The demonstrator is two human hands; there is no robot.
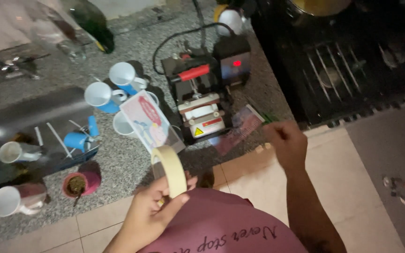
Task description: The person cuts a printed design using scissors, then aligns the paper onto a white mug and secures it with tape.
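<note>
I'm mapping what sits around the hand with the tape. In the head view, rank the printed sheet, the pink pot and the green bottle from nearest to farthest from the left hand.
From the left hand, which holds the masking tape roll:
1. Printed sheet, just above the roll.
2. Pink pot, to its left near the counter edge.
3. Green bottle, far back at the counter's rear.

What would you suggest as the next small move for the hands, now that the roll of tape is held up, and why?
Probably bring the right hand back to the masking tape roll to pinch its free end. The left hand grips the roll upright, while the right hand is raised apart from it, fingers pinched; whether a strip runs between them cannot be told.
</note>
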